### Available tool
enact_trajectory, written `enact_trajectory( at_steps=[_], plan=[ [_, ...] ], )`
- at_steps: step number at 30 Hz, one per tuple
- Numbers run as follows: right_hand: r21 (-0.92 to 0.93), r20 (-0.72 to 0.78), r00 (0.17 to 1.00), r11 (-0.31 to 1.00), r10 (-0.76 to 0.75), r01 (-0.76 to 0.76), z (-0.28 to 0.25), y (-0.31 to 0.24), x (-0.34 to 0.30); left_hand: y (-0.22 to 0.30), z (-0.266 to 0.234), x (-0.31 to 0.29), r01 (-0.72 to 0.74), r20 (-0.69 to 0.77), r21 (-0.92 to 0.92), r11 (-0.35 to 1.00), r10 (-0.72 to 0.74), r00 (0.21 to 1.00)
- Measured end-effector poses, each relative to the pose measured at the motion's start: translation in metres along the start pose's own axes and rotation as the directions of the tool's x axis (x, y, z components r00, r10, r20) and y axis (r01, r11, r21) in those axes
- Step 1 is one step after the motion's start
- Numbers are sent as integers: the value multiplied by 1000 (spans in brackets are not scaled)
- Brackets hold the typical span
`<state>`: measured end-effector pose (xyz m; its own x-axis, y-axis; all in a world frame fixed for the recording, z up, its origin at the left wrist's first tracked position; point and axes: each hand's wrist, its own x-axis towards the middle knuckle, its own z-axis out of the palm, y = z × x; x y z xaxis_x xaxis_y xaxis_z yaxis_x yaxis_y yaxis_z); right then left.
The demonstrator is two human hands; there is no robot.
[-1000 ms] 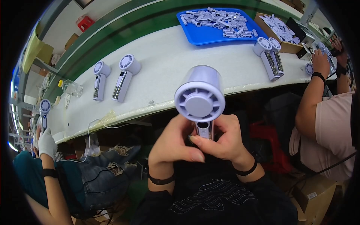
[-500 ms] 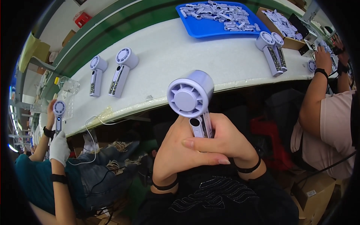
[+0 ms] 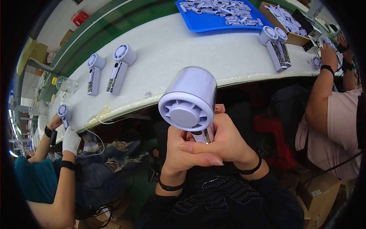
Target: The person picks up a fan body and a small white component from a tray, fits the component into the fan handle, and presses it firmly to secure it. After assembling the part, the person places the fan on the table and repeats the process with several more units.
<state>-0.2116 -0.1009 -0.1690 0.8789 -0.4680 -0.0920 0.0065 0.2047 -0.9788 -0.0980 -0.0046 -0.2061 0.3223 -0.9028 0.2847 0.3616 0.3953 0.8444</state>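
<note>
A lavender handheld fan (image 3: 190,93) is gripped by its handle between both of my hands, in front of my chest at the table's near edge. Its round slotted head points toward me and tips downward, with a clear band around the barrel. My left hand (image 3: 177,150) wraps the handle from the left. From the other side my right hand (image 3: 225,141) closes on it, and the two thumbs cross below a small dark oval on the handle. Most of the handle is hidden by my fingers.
Two fans (image 3: 121,68) lie on the white table (image 3: 164,53) at left, two more (image 3: 275,47) at right. Behind stand a blue tray (image 3: 194,24) and a carton (image 3: 291,36) of lavender parts. A co-worker's gloved hand (image 3: 71,141) holds another fan at left; another co-worker sits right.
The fan in my hands has tilted, its slotted face turning downward and more of its barrel showing. At left the co-worker's fan and hands have shifted slightly right and down.
</note>
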Motion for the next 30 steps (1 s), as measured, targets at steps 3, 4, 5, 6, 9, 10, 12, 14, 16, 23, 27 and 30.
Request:
enact_trajectory(
  at_steps=[3,4,5,6,9,10,12,14,16,23,27,30],
  plan=[
    [-70,63,996,996,55,-51,-9,11,3,-8,-6,1,-31,2,-12,999,31,1000],
    [-72,63,997,996,53,-49,-8,10,2,-7,-4,0,-32,5,-10,999,32,999],
    [-22,52,998,999,40,-39,-6,7,0,-6,-1,-3,-9,-8,-14,1000,9,1000],
    [29,40,999,999,28,-29,-4,5,-1,-6,0,-5,12,-21,-19,1000,-13,1000],
    [15,16,1000,1000,-17,17,-3,10,-4,-3,3,-9,97,-71,-37,995,-100,992],
    [-47,5,999,998,-48,48,-4,13,-3,-2,-3,-7,141,-52,-111,984,-148,988],
    [-109,-3,997,991,-80,79,-7,13,-3,2,-13,-2,211,-17,-220,953,-220,975],
    [-77,109,993,996,42,-34,-10,6,-4,12,-22,7,264,24,-207,942,-265,964],
    [-67,165,981,993,104,-94,-10,6,-4,20,-27,15,323,81,-112,940,-316,945],
    [-91,153,988,996,8,6,-2,21,-1,3,-38,12,240,138,-86,967,-227,964],
    [-149,114,988,981,-104,121,-2,21,1,-5,-36,9,201,91,-82,976,-193,977],
    [-198,134,982,967,-136,161,-2,18,3,-12,-41,6,158,114,-100,982,-146,983]
  ],
)
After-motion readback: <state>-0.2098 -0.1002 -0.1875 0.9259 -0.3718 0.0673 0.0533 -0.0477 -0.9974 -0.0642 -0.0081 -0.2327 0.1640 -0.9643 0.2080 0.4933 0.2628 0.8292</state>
